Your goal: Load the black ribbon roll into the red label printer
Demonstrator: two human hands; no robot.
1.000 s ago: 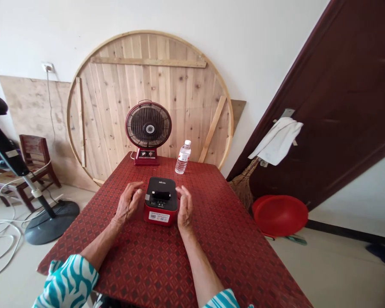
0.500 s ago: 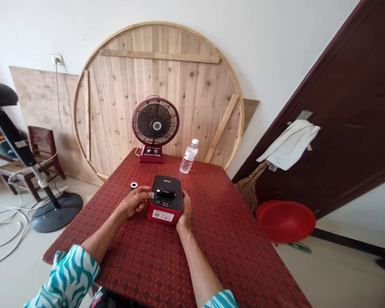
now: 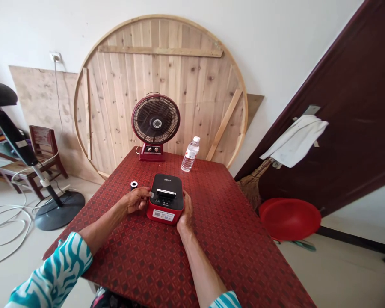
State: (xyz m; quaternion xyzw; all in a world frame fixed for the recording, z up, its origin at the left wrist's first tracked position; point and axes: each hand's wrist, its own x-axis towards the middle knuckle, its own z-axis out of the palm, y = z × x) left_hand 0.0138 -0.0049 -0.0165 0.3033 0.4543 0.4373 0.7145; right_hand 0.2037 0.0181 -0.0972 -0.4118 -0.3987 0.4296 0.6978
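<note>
A red and black box-shaped device that looks like a receipt printer rests on the table. Across the slot on its top lies a white strip, perhaps paper. My left hand is at the printer's left side, fingers curled, their tips on a small grey tab at its upper edge. Wrapped round the right side, my right hand steadies the printer; part of its fingers is hidden behind the casing. A small roll with a white end and dark core stands just beyond my left hand.
A red patterned cloth covers the table. Towards the back stand a dark red fan and a water bottle. A round wooden board leans on the wall. A red basin is at right, a black stand at left.
A white strip now shows along the printer's slot, where mostly a shiny black piece showed before. Both hands keep their places on the printer. The view has shifted slightly.
</note>
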